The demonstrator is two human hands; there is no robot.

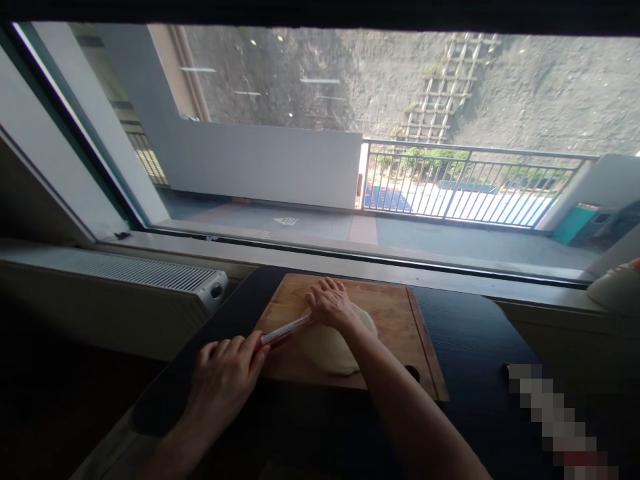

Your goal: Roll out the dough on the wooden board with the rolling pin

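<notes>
A flat, pale sheet of dough lies on a wooden cutting board. My left hand is closed around the red end of a slim white-and-red tool, whose exact kind I cannot make out. The tool slants up and right across the board's left part. At its far end is my right hand, palm down with fingers stretched out over the dough's upper left edge. Whether the right palm touches the tool or only the dough is hidden. My right forearm covers part of the dough.
Under the board is a dark table with rounded corners. A blurred-out object lies at its right side. A white radiator stands left, below a window sill. A pale rounded item sits at the sill's right end.
</notes>
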